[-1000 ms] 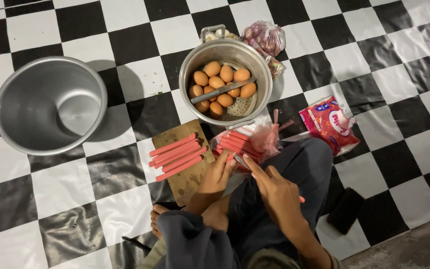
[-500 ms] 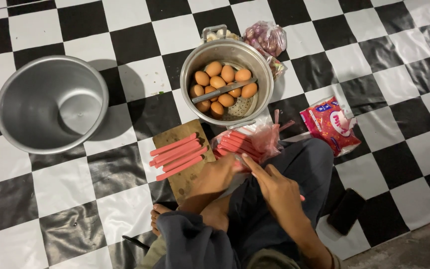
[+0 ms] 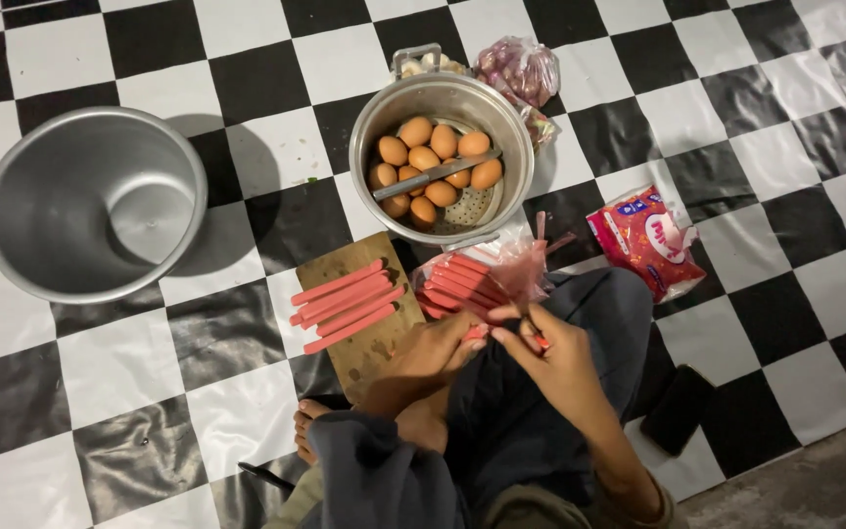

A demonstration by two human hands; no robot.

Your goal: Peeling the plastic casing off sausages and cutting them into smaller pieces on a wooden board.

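Note:
My left hand (image 3: 428, 355) and my right hand (image 3: 543, 355) meet above my lap, both pinching a red sausage (image 3: 539, 341) of which only a bit shows between the fingers. Just beyond them lies a clear plastic bag of red sausages (image 3: 472, 279). Several peeled red sausages (image 3: 345, 304) lie in a row on a wooden cutting board (image 3: 369, 348) to the left of my hands. A steel pot (image 3: 440, 118) with brown eggs (image 3: 433, 162) and a utensil across them stands further out.
A large empty steel pot (image 3: 90, 201) stands at the left on the black-and-white checkered floor (image 3: 736, 88). A red snack packet (image 3: 648, 240) lies at the right, a bag of shallots (image 3: 519, 71) behind the egg pot, a dark object (image 3: 678, 409) beside my leg.
My left hand has moved right, off the cutting board, to meet my right hand on the sausage. The view has shifted slightly.

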